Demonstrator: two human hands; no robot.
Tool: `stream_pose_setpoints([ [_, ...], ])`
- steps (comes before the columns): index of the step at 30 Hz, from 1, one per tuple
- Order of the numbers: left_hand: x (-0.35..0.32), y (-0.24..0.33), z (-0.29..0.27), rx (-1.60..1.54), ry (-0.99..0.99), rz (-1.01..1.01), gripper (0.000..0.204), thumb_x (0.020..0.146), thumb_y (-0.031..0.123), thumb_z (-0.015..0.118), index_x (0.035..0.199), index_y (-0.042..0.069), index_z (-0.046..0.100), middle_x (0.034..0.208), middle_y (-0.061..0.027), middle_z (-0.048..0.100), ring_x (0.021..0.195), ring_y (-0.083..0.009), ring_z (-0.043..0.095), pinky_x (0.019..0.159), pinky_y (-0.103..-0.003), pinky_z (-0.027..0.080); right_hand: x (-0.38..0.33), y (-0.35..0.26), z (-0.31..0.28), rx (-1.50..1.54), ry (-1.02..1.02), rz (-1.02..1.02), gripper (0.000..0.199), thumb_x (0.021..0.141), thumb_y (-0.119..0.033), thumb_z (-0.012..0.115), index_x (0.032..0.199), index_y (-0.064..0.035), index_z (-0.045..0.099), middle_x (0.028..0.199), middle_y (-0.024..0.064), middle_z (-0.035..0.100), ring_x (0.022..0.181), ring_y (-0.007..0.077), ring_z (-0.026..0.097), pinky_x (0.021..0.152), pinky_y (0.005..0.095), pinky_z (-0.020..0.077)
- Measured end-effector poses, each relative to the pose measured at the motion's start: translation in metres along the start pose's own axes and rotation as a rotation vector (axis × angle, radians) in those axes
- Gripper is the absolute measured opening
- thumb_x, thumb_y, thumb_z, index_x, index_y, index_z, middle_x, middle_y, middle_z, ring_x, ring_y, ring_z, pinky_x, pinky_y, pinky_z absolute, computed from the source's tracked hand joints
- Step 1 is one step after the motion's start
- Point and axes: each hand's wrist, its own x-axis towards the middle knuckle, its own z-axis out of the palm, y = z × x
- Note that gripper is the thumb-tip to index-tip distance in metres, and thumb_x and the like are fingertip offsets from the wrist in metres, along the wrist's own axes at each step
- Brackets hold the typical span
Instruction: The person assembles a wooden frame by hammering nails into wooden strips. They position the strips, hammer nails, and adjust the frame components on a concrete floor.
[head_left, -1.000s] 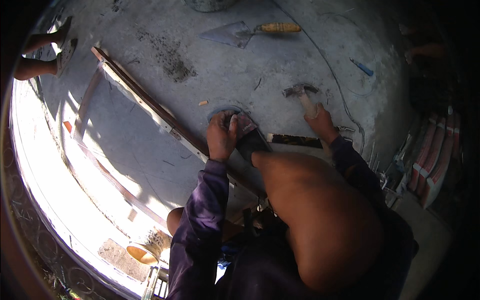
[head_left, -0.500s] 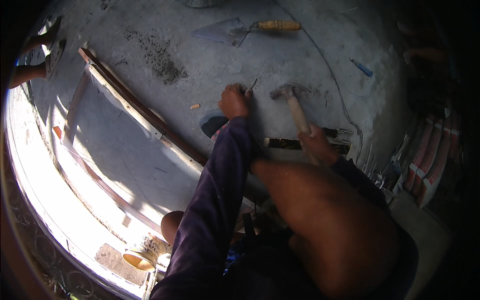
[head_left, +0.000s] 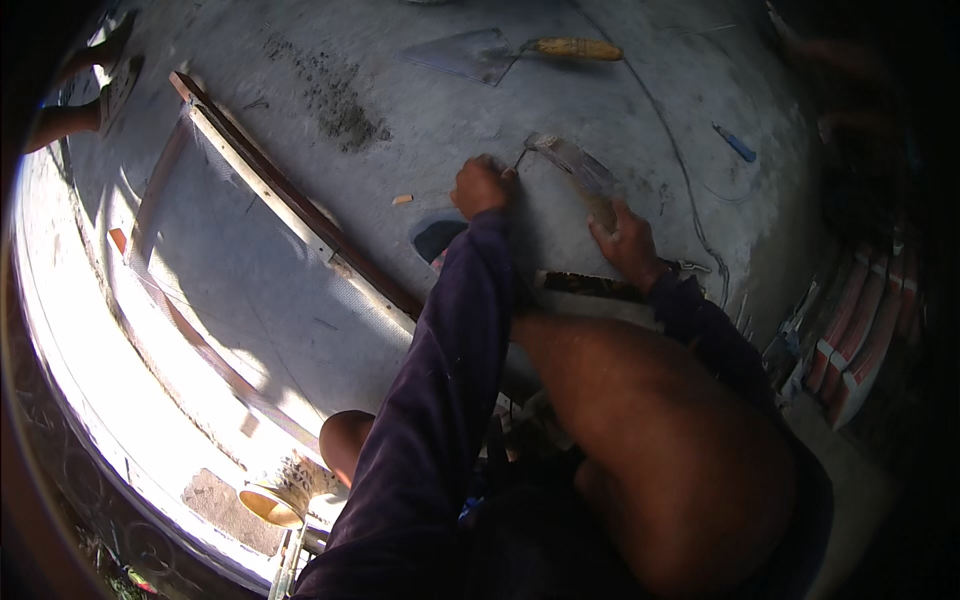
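Observation:
My left hand [head_left: 484, 187] rests low over the concrete floor, its fingers pinched around a thin dark nail [head_left: 521, 157] that sticks out toward the far right. In my right hand [head_left: 627, 245] is the wooden handle of a hammer [head_left: 580, 168], smeared by motion. The hammer's head lies right beside the nail's tip; whether they touch I cannot tell. Under my left wrist shows part of a dark slipper [head_left: 437, 240]. A dark, worn strip [head_left: 590, 286] lies on the floor below my right hand.
A trowel [head_left: 480, 57] lies at the far side, and a blue cutter knife [head_left: 735, 143] at the right. On the left is a mesh-covered wooden frame [head_left: 265, 190]. A yellowish can [head_left: 272, 506] stands near left. Another person's foot [head_left: 120, 95] shows far left; red-and-white packs [head_left: 850, 340] sit right.
My right hand has brought the hammer forward and left, its head now beside the nail. My left hand keeps its pinch on the nail. The whole view has shifted slightly.

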Motion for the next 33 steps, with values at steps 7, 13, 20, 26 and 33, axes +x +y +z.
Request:
stream_pose_setpoints([
  [7,0.001,0.002,-0.002,-0.015,-0.043,-0.039,0.027,0.079,0.029,0.083,0.097,0.011,0.073,0.101,-0.0097,0.072,0.105,-0.0306,0.067,0.092,-0.047,0.045,0.004,-0.001,-0.005,0.05,-0.042,-0.029,0.036,0.091,-0.022,0.073,0.115,-0.002,0.055,0.075,0.0248,0.065,0.07,0.0452,0.068,0.058,0.0486,0.0524],
  [13,0.001,0.001,0.001,0.019,0.008,-0.007,0.029,0.08,0.03,0.083,0.1,0.012,0.074,0.1,-0.0098,0.073,0.105,-0.0304,0.067,0.092,-0.047,0.045,0.004,0.0,0.001,0.0,-0.051,-0.059,0.036,0.091,-0.022,0.073,0.116,-0.002,0.054,0.08,0.0257,0.066,0.074,0.0462,0.068,0.061,0.0498,0.0527],
  [20,0.003,0.002,-0.001,0.049,-0.062,-0.033,0.031,0.081,0.032,0.082,0.104,0.013,0.075,0.104,-0.0097,0.073,0.107,-0.0298,0.067,0.093,-0.046,0.045,0.011,-0.003,-0.001,-0.039,-0.086,-0.015,0.039,0.091,-0.023,0.071,0.119,-0.0013,0.055,0.083,0.026,0.067,0.079,0.0466,0.067,0.066,0.0512,0.053],
  [26,0.001,0.004,-0.002,0.064,0.013,-0.006,0.028,0.081,0.033,0.082,0.1,0.014,0.074,0.106,-0.0096,0.073,0.107,-0.03,0.067,0.093,-0.049,0.046,0.014,-0.003,-0.006,-0.075,-0.112,0.004,0.041,0.092,-0.023,0.07,0.121,0.0007,0.055,0.084,0.0265,0.067,0.081,0.0463,0.068,0.069,0.0521,0.0528],
  [33,-0.006,0.009,0.003,0.166,0.078,0.1,0.032,0.082,0.033,0.08,0.106,0.013,0.071,0.113,-0.0092,0.069,0.11,-0.0308,0.066,0.092,-0.051,0.047,0.002,-0.007,-0.006,0.036,-0.157,0.21,0.04,0.093,-0.023,0.068,0.12,0.0024,0.055,0.087,0.0298,0.068,0.083,0.0493,0.066,0.069,0.0531,0.0517],
])
